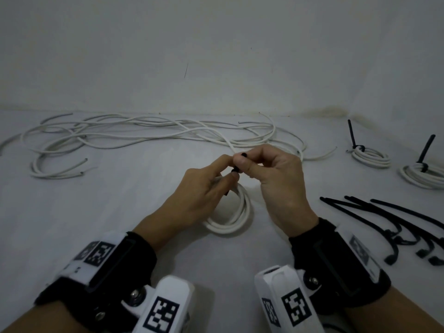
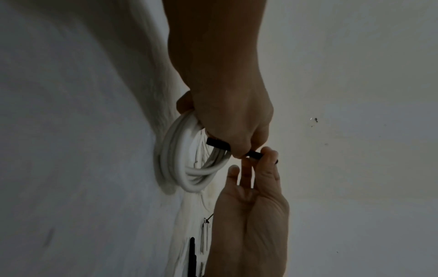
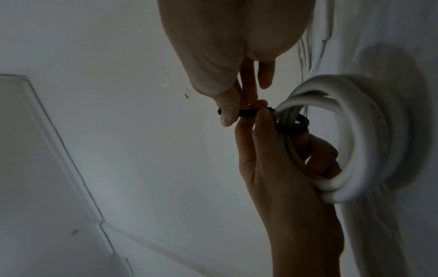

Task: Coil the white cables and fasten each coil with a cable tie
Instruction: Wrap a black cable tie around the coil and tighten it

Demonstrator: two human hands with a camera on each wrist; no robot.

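Observation:
A small coil of white cable [image 1: 236, 216] stands tilted on the white surface at the centre. My left hand [image 1: 227, 173] grips its top bundle, fingers curled through the loop [image 3: 315, 155]. A black cable tie [image 3: 290, 129] is looped around that bundle. Its free tail [image 2: 254, 154] sticks out toward my right hand [image 1: 243, 162], which pinches it between thumb and forefinger just above the left hand. The tail's tip [image 1: 244, 154] shows past the right fingers. The tie's head is hidden by the fingers.
Loose white cables [image 1: 144, 133] lie tangled along the back by the wall. Two tied coils [image 1: 371, 157] [image 1: 422, 175] with upright black tie tails sit at the far right. Several spare black cable ties [image 1: 384, 212] lie at the right, near my right wrist.

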